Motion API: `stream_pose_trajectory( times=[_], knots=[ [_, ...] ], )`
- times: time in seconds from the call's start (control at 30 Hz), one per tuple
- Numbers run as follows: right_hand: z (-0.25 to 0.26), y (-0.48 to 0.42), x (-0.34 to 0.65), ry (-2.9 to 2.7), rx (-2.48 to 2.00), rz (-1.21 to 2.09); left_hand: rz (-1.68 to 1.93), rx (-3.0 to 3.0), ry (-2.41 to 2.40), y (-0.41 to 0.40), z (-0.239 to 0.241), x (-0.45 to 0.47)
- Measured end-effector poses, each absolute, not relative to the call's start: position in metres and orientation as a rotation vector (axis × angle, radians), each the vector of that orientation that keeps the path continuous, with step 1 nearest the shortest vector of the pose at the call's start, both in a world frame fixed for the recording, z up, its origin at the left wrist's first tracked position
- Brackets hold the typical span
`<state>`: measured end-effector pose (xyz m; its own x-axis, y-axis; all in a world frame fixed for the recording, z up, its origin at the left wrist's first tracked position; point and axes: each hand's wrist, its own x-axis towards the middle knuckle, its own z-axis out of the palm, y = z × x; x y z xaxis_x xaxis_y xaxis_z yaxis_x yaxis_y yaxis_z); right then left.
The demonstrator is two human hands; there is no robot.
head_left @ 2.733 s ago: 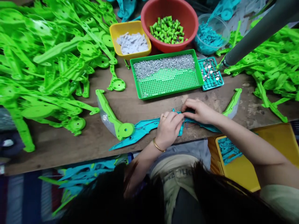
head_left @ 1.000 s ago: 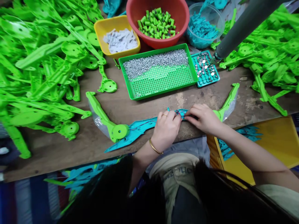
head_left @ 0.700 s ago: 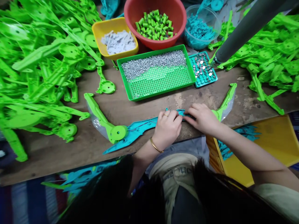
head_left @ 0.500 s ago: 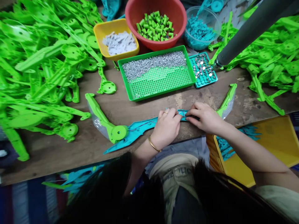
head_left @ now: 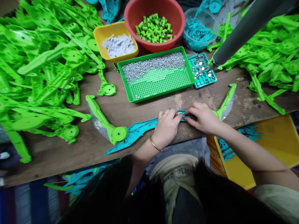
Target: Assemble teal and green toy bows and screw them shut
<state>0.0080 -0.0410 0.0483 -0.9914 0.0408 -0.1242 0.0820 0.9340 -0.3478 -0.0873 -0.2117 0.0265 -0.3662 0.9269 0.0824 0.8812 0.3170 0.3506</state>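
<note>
A long blue plastic shell (head_left: pixel 142 127), shaped like half of a toy bow body, lies open side up along the table's front. Thin dark wire runs inside it. A green limb with a round hub (head_left: pixel 119 133) is joined at its left; another green limb (head_left: pixel 227 102) sticks out beyond my right hand. My left hand (head_left: pixel 167 126), fingers bent and closed, grips the shell near its middle. Close beside it, my right hand (head_left: pixel 203 116) pinches at the shell, thumb and fingers bent over a small dark part. My fingers hide most of that part.
Behind the shell stand a green tray (head_left: pixel 158 84) of screws and a small blue tray (head_left: pixel 198 84) of metal discs. Further back are a yellow tub (head_left: pixel 99 39), red bowl (head_left: pixel 130 21) and clear bowl (head_left: pixel 213 35). Green piles (head_left: pixel 46 59) flank them; a grey pole (head_left: pixel 245 31) slants in.
My fingertips have shifted slightly on the shell, and more of the dark part shows under my right hand. The shell stays in nearly the same place; the view moves a little.
</note>
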Motion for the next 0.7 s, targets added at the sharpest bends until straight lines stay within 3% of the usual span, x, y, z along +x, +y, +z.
stream_pose_trajectory(
  times=[0.2,0.4,0.7],
  knots=[
    [0.049,-0.045,0.008,3.015,0.056,-0.433,0.545,1.685,2.473,-0.212,0.023,-0.086],
    [0.050,-0.034,0.001,2.989,0.044,-0.651,0.552,1.736,2.487,-0.212,0.022,-0.086],
    [0.051,-0.025,-0.008,2.944,-0.146,-0.590,0.612,1.713,2.499,-0.213,0.019,-0.085]
  ],
)
